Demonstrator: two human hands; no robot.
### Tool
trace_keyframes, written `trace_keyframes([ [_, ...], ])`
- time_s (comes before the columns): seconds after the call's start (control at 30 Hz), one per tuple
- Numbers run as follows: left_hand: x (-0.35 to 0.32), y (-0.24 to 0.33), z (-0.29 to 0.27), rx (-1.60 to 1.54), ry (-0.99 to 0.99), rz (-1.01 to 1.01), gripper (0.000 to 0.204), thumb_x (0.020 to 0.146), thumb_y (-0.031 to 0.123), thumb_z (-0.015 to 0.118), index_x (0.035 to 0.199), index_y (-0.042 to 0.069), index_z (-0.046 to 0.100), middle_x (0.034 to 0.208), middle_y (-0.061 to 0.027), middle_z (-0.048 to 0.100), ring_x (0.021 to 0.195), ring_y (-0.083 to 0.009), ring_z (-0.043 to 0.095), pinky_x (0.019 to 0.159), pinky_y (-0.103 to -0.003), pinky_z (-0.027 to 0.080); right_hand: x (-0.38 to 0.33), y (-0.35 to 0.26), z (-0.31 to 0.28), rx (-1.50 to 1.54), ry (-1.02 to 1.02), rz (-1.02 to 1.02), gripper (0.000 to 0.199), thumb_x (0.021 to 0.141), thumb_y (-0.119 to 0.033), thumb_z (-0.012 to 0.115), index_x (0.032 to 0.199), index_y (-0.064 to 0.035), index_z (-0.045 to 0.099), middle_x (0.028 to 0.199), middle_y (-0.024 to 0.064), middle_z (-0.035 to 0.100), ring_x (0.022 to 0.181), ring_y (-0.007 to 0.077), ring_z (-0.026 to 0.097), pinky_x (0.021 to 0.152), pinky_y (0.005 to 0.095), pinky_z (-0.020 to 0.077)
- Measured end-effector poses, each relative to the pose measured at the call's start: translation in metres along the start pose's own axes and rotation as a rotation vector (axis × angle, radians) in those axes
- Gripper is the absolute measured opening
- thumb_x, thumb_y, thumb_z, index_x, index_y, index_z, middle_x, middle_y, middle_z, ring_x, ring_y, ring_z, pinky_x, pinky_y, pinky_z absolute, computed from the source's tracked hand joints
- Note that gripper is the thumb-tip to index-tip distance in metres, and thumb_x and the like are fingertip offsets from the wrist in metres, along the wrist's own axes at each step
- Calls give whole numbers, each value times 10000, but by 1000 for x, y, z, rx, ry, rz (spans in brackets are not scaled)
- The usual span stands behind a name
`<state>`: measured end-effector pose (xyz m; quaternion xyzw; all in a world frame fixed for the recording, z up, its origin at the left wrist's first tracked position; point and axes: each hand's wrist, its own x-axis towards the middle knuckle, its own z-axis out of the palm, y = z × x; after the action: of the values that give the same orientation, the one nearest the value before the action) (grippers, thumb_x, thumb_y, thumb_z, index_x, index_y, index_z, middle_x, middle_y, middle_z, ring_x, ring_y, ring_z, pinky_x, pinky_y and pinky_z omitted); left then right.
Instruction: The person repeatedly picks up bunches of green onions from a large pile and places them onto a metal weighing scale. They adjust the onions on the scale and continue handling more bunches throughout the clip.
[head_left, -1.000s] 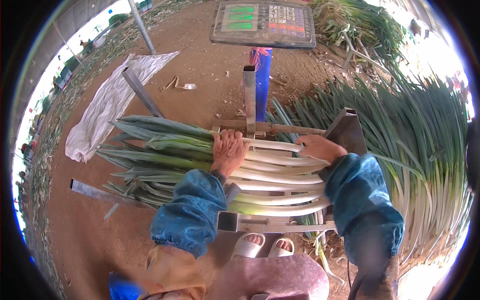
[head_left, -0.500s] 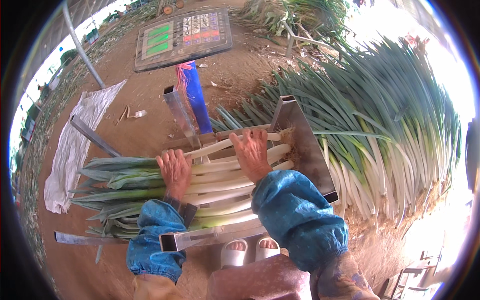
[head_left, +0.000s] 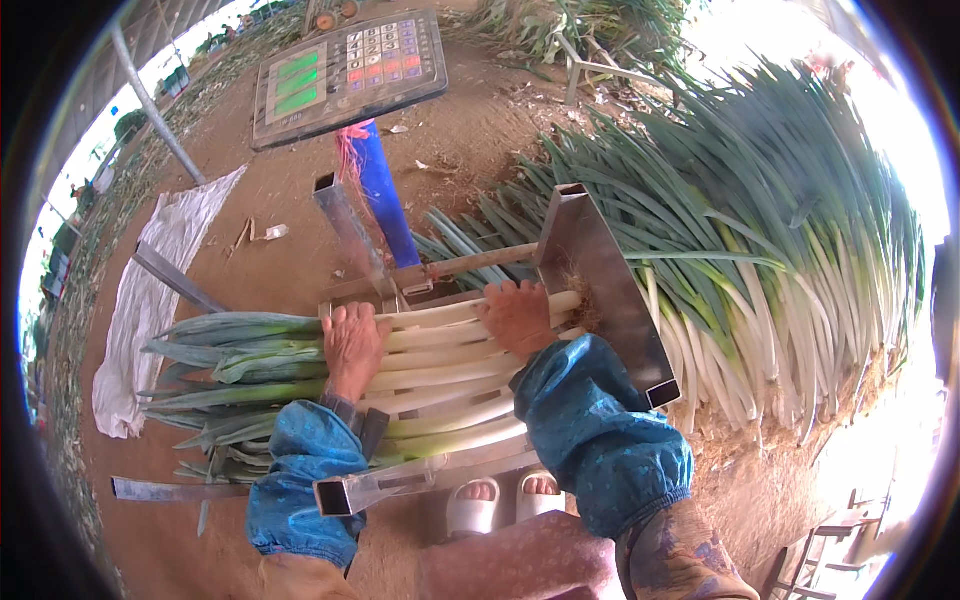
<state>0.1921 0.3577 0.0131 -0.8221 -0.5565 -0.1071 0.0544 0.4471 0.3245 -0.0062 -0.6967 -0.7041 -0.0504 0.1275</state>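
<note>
Dirt floor (head_left: 265, 270), metal rack (head_left: 615, 290), left hand (head_left: 355, 348) and right hand (head_left: 518, 318) curled over leeks (head_left: 440, 358)

- Leeks (head_left: 440, 380): several long stalks lying flat, roughly side by side, left of the steel end plate (head_left: 612, 285).
- White shafts (head_left: 455, 357): smooth, gently curved, with narrow gaps between some.
- Green leaves (head_left: 245, 365): bunched, spread loosely, farthest from the plate.
- Roots (head_left: 584, 305): brownish, fibrous, nearest the plate; contact unclear.
</note>
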Motion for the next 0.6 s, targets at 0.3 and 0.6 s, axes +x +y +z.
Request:
trace_keyframes([
  [0.3, -4, -2, 19, 92, -36, 93, 331, 889, 393, 528, 907, 70, 601, 962, -129, 595, 993, -297, 512, 902, -447, 363, 11, 4, 7, 111, -297, -3, 325, 861, -437, 541, 940, -158, 689, 847, 75, 642, 841, 278, 622, 792, 467, 443],
  [0.6, -5, -28, 14, -240, -117, 126, 445, 891, 231, 586, 1293, 52, 518, 1276, -152, 553, 1202, -316, 478, 1027, -425, 340, -75, -36, -156, 499, 253, -206, 483, 733, -207, 720, 1167, -78, 552, 1154, 132, 517, 1079, 316, 488, 912, 454, 409],
])
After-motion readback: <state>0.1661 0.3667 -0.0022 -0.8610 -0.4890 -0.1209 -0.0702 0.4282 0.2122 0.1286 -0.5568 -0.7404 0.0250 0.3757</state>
